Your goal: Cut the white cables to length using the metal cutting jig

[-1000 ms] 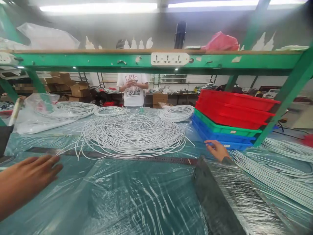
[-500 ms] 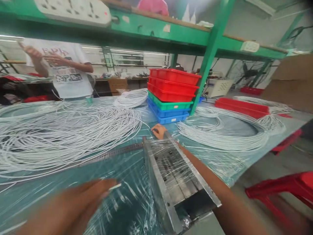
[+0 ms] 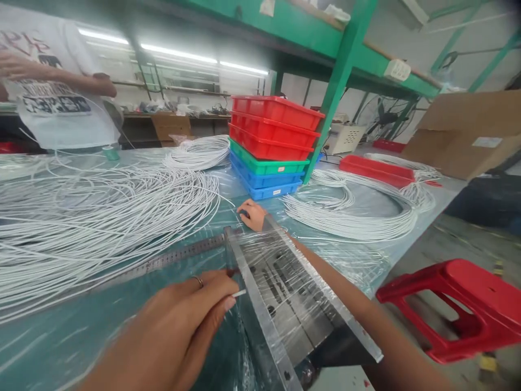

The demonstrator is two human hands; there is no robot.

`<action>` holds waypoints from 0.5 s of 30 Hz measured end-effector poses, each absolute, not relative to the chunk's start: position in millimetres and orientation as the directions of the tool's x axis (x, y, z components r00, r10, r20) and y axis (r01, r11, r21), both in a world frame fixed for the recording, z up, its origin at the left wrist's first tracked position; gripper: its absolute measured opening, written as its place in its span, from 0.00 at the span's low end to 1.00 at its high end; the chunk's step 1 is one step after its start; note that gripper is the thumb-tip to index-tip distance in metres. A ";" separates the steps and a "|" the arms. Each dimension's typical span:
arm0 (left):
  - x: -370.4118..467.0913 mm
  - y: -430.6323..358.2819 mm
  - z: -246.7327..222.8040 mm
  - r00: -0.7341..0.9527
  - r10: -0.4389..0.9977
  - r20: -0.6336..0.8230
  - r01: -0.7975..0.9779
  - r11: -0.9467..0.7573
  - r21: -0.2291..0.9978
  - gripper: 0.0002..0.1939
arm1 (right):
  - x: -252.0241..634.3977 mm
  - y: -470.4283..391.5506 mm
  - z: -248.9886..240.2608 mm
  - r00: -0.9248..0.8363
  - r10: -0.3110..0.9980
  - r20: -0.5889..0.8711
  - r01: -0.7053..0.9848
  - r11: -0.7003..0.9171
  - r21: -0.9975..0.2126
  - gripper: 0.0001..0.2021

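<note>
Left of the plastic-wrapped grey metal box (image 3: 290, 296), the left hand (image 3: 191, 315) pinches a thin white cable (image 3: 241, 293), apparently positioning its tip, needing steady aim; beyond the box the right hand (image 3: 254, 215) curls, hold unclear.

White cables (image 3: 134, 217), silver-grey housing (image 3: 291, 296), red-green-blue trays (image 3: 271, 146), red stool (image 3: 459, 304).

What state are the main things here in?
Left hand: closed on a white cable
White cable: end sticking out
Right hand: fingers curled, grip unclear
Metal device: wrapped in clear film
Red, green, blue crates: stacked
Cable pile: loosely coiled
Red stool: upright
Ruler: flat, partly covered
</note>
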State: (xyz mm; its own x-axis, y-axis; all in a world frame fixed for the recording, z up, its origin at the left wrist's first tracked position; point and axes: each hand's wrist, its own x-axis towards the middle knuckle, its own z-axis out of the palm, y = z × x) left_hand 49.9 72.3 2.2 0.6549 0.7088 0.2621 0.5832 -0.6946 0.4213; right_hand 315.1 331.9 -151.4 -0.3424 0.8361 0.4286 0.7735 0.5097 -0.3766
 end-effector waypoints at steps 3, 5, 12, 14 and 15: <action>55.7 72.9 3.4 0.644 0.734 0.218 0.562 -0.646 0.517 0.15 | 316.8 332.5 -153.1 -0.356 0.833 0.424 0.776 0.516 -0.363 0.14; 56.2 72.3 2.3 0.644 0.737 0.205 0.553 -0.633 0.542 0.14 | 317.8 332.6 -154.0 -0.359 0.832 0.424 0.778 0.517 -0.356 0.14; 55.7 70.0 -6.4 0.623 0.720 0.304 0.545 -0.679 0.492 0.11 | 318.5 330.9 -153.7 -0.360 0.833 0.420 0.790 0.511 -0.338 0.14; 56.7 70.1 -5.8 0.631 0.708 0.318 0.541 -0.695 0.474 0.11 | 318.6 331.0 -153.3 -0.358 0.837 0.415 0.795 0.506 -0.335 0.14; 57.0 70.0 -5.2 0.636 0.704 0.316 0.540 -0.698 0.470 0.12 | 318.7 331.2 -153.2 -0.358 0.838 0.412 0.796 0.505 -0.334 0.14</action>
State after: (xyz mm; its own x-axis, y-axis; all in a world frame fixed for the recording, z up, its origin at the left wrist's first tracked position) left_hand 57.0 70.0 -5.2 0.6358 0.7042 0.3159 0.5402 -0.6984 0.4696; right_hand 318.7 331.2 -153.2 -0.3585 0.8378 0.4117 0.7960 0.5047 -0.3341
